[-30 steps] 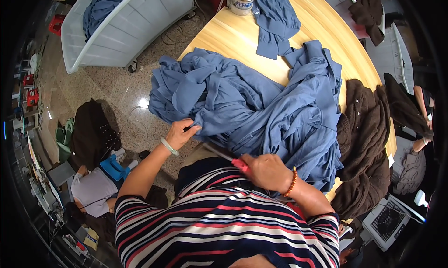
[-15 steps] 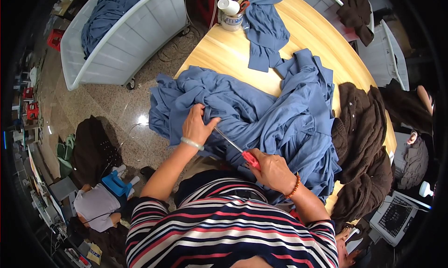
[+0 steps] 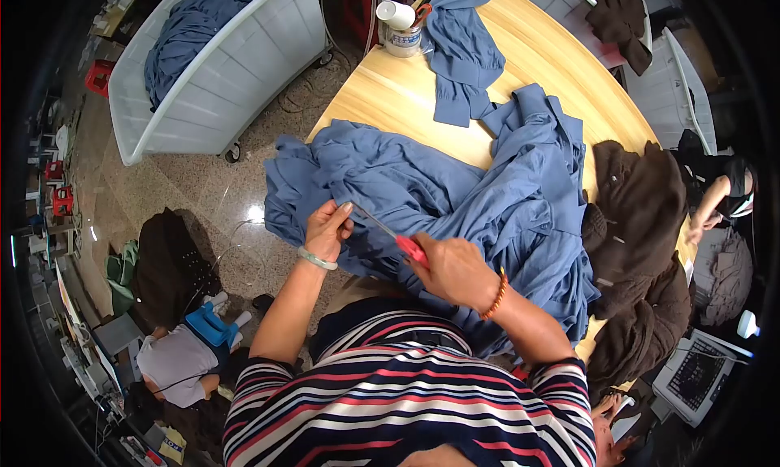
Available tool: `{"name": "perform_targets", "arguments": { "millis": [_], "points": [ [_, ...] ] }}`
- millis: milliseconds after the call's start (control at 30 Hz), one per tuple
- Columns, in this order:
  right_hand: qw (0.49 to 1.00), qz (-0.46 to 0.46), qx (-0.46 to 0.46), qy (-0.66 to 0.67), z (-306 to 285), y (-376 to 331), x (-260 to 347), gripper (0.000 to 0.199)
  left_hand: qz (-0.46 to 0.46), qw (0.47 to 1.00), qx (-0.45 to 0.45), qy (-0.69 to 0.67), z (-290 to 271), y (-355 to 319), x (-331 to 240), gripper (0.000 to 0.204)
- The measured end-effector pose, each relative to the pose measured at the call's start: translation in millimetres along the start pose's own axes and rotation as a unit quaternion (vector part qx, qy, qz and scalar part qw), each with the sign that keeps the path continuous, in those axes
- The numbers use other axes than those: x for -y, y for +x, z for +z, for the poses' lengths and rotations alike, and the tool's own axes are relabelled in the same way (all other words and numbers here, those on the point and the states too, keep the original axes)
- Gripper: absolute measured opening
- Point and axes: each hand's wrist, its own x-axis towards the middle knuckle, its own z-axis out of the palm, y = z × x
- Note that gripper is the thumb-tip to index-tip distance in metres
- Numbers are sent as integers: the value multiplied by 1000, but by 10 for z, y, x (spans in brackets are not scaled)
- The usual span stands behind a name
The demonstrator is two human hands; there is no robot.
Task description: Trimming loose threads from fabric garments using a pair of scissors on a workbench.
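Observation:
A big heap of blue fabric (image 3: 455, 199) lies across the near end of a wooden table (image 3: 390, 101). My left hand (image 3: 327, 229) pinches an edge of this blue fabric at the heap's near left side. My right hand (image 3: 453, 269) grips red-handled scissors (image 3: 396, 238), whose blades point left toward the held edge, close to my left fingers. A bracelet sits on each of my wrists.
A smaller blue garment (image 3: 460, 52) and a jar (image 3: 401, 30) with tools sit at the table's far end. Dark brown garments (image 3: 642, 247) pile on the right. A white wheeled bin (image 3: 227, 85) of blue cloth stands at the left. Another person's arm (image 3: 711, 207) shows at the right edge.
My left hand has lifted off the heap and taken hold of a fabric edge. My right hand has brought the scissors up to that edge.

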Motion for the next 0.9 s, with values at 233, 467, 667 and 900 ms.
{"name": "perform_targets", "arguments": {
  "millis": [233,467,667,900],
  "points": [
    [998,10,61,-26,-45,-25,7,31,15,1000,-5,21,-140,64,31,6],
    [999,21,27,-21,-35,-13,-63,31,45,997,-19,53,-48,81,95,8],
    [1000,11,21,-15,-78,-37,-57,30,123,983,23,137,38,62,-27,9],
    [999,9,52,-2,-76,128,-55,29,67,993,-10,96,-118,156,33,8]
  ]
}}
